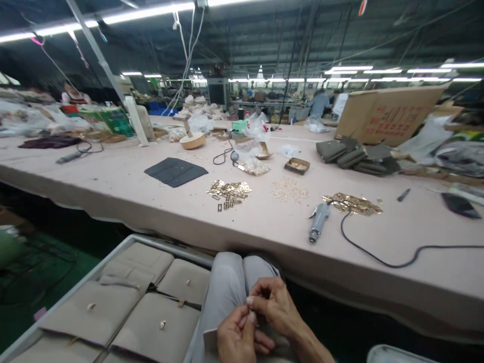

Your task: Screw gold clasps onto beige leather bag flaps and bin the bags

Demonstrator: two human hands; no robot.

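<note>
Above my lap, my left hand [240, 335] and my right hand [276, 308] meet with fingertips pinched together. Whatever lies between them is too small and covered to make out. Under the hands, on my thighs, lies a beige-grey piece [210, 345] that looks like the bag parts beside me; the hands hide most of it. To the left, a grey crate [124, 242] holds several flat beige bag pieces [157, 322], some with small gold metal fittings [162, 325] on them.
On the covered table [260, 229] lie gold rectangular plates [229, 191], scattered tiny metal pieces [289, 190], another gold heap [353, 203] and a corded electric screwdriver [319, 222]. Farther off are a dark sheet [176, 172], a small tray [297, 166], dark folded pieces [353, 154] and a cardboard box [389, 116].
</note>
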